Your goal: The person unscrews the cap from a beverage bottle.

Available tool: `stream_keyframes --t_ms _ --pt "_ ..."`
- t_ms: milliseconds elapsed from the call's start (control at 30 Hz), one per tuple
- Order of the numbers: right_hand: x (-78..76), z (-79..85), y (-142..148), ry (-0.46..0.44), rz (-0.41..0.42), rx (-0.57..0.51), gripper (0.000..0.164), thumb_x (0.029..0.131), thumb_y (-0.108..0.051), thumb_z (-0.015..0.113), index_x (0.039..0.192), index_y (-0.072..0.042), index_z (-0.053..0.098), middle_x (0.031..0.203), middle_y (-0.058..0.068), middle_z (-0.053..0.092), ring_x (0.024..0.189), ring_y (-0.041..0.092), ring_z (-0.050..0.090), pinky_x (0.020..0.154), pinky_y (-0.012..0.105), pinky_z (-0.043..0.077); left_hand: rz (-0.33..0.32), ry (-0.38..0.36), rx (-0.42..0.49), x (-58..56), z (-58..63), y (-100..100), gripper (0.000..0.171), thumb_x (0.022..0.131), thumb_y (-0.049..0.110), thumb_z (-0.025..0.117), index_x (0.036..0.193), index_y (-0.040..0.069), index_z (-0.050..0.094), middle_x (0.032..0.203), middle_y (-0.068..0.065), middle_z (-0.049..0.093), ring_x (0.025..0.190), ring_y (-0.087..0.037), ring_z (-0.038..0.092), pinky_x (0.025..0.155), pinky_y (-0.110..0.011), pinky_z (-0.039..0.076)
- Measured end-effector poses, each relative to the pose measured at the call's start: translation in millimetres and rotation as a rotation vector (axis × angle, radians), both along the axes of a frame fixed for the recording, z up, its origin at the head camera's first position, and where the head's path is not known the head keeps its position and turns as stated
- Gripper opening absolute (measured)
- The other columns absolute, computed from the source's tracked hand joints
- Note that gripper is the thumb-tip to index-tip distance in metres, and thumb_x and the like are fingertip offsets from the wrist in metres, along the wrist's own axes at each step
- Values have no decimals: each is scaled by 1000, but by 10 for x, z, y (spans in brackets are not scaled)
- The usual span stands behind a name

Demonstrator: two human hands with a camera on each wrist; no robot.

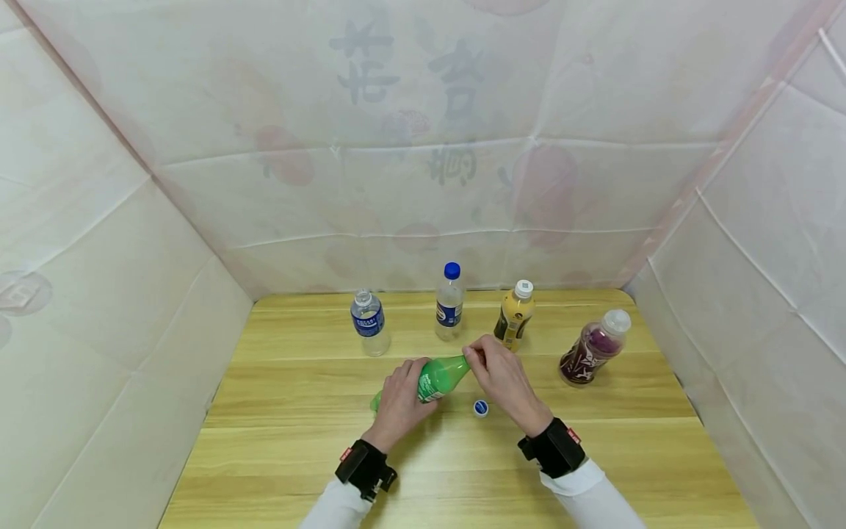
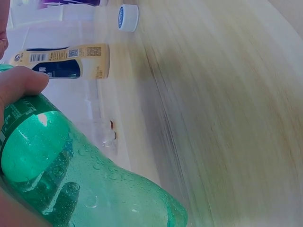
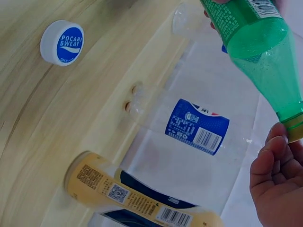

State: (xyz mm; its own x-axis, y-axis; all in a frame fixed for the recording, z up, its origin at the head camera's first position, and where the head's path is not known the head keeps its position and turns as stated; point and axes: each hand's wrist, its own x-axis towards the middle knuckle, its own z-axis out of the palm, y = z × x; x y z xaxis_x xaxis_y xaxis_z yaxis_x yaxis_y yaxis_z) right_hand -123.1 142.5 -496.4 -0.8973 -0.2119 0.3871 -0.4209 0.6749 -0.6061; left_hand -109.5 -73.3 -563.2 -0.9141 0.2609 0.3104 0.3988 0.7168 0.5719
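Note:
A green plastic bottle [image 1: 444,378] is held tilted on its side above the wooden table, its neck toward the right. My left hand [image 1: 400,402] grips it round the labelled body. At the neck, the thumb and fingers of my right hand [image 1: 504,376] pinch the yellowish cap [image 3: 295,127], which sits on the bottle's mouth in the right wrist view. Water drops cling to the inside of the green plastic in the left wrist view. Below the right hand, a loose white cap [image 1: 480,408] with a blue "Pocari Sweat" top lies on the table.
Behind the hands stand a clear bottle [image 1: 371,327] with a blue label, a blue-capped clear bottle [image 1: 450,303] and a yellow bottle [image 1: 513,317] with a white cap. Farther right is a dark purple bottle [image 1: 590,351]. Pale cloth walls [image 1: 423,191] enclose the table [image 1: 277,441].

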Motion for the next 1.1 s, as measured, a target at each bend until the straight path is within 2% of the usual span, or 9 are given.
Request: stream_keyframes --t_ms 300,767,933,1100 --pt "-7 17 25 12 53 11 9 104 -16 65 104 -7 66 83 -5 53 69 9 48 54 22 44 -34 -71 40 -8 22 -26 78 69 13 95 136 5 55 121 -16 65 103 -32 63 88 -53 53" --pt "-46 9 49 174 145 55 10 98 -11 71 103 -5 65 84 -2 58 72 9 48 58 23 44 -93 -173 142 -12 78 -80 77 69 8 93 136 1 55 124 -17 65 107 -33 63 95 -57 51" --pt "-41 14 78 204 184 64 9 99 -10 70 104 -5 65 89 1 62 74 10 51 60 24 46 -121 -211 165 -21 72 -97 76 70 10 92 136 2 56 122 -14 66 105 -29 64 93 -52 53" --pt "-33 17 111 246 226 79 15 104 -17 65 107 -2 64 92 3 63 76 11 51 61 24 47 -145 -271 191 -22 83 -105 76 71 11 92 137 4 55 122 -11 66 105 -26 64 92 -46 55"
